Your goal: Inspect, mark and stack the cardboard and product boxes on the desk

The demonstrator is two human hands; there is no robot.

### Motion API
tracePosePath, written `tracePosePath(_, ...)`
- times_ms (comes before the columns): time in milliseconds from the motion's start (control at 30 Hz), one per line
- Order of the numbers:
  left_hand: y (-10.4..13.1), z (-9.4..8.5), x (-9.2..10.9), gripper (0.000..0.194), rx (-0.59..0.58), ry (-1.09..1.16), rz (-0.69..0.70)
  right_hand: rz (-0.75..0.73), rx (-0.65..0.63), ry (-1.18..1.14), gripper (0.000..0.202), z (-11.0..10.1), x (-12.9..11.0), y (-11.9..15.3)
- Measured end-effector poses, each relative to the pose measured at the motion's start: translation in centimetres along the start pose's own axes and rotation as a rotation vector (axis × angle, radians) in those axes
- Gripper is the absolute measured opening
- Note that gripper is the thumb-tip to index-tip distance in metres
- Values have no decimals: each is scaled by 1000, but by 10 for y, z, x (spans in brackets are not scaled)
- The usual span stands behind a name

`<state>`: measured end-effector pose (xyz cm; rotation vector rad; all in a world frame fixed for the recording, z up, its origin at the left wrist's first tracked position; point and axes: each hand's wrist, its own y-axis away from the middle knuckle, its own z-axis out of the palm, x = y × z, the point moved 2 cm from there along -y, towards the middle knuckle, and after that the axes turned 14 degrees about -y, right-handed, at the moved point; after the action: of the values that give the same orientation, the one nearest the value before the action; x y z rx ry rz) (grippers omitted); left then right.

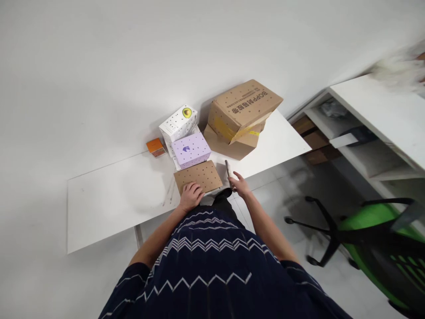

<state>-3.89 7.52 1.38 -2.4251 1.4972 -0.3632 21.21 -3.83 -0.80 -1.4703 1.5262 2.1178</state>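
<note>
My left hand (191,196) lies with its fingers on the near edge of a flat-topped brown cardboard box (199,174) marked with small dark dots. In my right hand (239,184), just right of that box, is a slim pen-like tool (227,168) pointing away from me; its exact kind is too blurred to tell. Behind the brown box sits a dotted lilac box (191,148) with a purple mark. A white dotted box with an avocado picture (179,123) stands farther back, and a small orange box (156,146) is to its left.
Large cardboard cartons (247,108) are stacked at the back of the white table (109,199), against the wall. A white shelf unit (375,119) stands to the right. A green and black office chair (368,230) is on the floor at my right.
</note>
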Motion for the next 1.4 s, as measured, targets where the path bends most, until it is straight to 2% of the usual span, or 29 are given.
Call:
tracePosePath(67,0,0,0,18,-18,11,-4,63,-150,-385,66,-14,2,25)
tracePosePath(100,0,1,0,18,-27,16,-5,74,-271,-539,61,-17,1,39)
tracePosePath(167,0,1,0,18,-43,18,-8,119,-498,-755,55,-15,-4,66)
tracePosePath(267,0,3,-1,19,-58,19,-18,236,-741,-896,59,13,-14,96)
tracePosePath(367,1,5,-3,20,-88,35,-26,356,-865,-930,59,52,-20,109)
tracePosePath(467,2,7,-6,23,-169,50,-17,450,-891,-925,57,81,-20,114)
tracePosePath(567,3,10,-8,29,-251,53,-47,511,-892,-907,54,93,-16,117)
tracePosePath(767,3,9,-5,27,-272,64,-82,593,-915,-871,55,94,-1,122)
tracePosePath(933,2,9,-4,33,-284,45,-103,582,-912,-882,55,94,9,124)
tracePosePath(1067,1,8,-3,39,-307,63,-95,530,-893,-895,57,95,5,124)
tracePosePath(1400,-1,6,-5,33,-308,98,-128,519,-918,-899,59,102,-5,124)
